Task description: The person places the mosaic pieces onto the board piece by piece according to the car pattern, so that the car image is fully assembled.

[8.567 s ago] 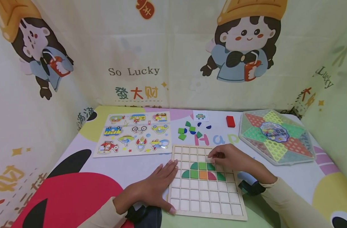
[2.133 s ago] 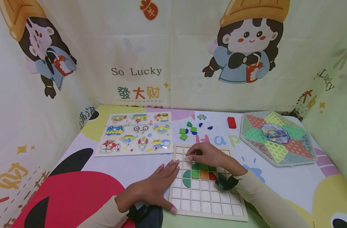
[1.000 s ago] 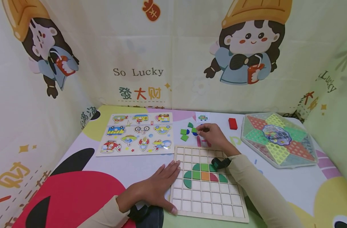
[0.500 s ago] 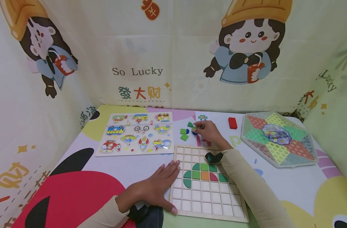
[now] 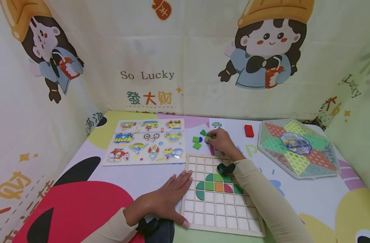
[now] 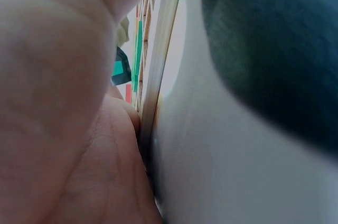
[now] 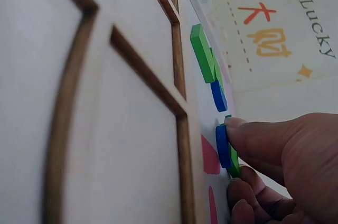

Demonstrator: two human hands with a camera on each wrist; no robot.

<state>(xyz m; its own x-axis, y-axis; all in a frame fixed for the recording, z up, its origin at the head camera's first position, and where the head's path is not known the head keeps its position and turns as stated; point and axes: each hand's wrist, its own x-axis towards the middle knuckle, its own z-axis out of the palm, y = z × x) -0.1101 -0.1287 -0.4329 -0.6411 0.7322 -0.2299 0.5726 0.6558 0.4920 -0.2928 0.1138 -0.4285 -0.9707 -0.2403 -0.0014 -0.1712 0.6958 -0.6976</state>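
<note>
My left hand (image 5: 166, 200) rests with spread fingers at the left edge of the wooden grid board (image 5: 219, 221); its thumb touches the lower left corner. Green, orange and red pieces fill several cells, among them an orange square (image 5: 219, 187) and a green quarter-circle (image 5: 200, 195). Beyond the board, my right hand (image 5: 223, 141) pinches a green square block (image 7: 234, 165) between thumb and fingers. A blue half-circle block (image 7: 223, 146) lies against it, close to the thumb. Left of these fingers lie loose green squares (image 5: 196, 145) and a green quarter-circle piece (image 5: 203, 132).
A small pattern card (image 5: 216, 123) lies behind the right hand. The vehicle puzzle board (image 5: 143, 158) is at the left, and a hexagonal checkers box (image 5: 297, 148) at the right. A red block (image 5: 249, 131) sits between card and box. Printed cloth (image 5: 200, 57) hangs behind.
My right hand has gone from the board to the loose pieces and now pinches a green square. One more green quarter-circle sits at the pattern's lower left. My left hand stays put.
</note>
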